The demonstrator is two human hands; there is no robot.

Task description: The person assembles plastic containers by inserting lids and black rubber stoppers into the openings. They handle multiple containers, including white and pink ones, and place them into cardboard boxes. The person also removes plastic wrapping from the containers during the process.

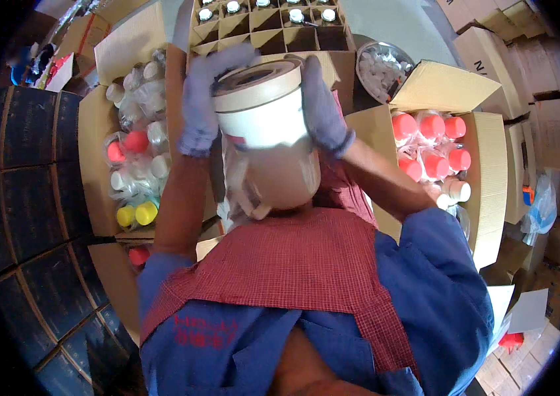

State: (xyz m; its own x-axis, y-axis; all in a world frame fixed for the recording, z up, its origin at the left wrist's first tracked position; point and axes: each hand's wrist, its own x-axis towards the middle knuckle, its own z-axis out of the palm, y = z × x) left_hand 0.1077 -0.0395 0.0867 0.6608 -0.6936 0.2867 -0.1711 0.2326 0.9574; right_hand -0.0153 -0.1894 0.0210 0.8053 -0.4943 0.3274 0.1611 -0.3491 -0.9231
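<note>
Both of my hands wear grey-lavender gloves and grip a large jug from its two sides in front of my chest. The jug (pixel 270 173) has a clear, tinted lower part with a handle, a white band above it, and a wide cream rim around a brown top. My left hand (pixel 204 99) presses on its left side, with the fingers reaching over the rim. My right hand (pixel 323 109) lies along the right side near the rim. The jug's contents cannot be made out.
At left an open carton (pixel 95 152) holds plastic-wrapped bottles with red, white and yellow caps. Another carton (pixel 488 178) at right holds red-capped ones. A divided box (pixel 270 41) with white-capped bottles and a metal bowl (pixel 385 66) of white pieces are beyond. Dark boxes (pixel 29 178) stack at far left.
</note>
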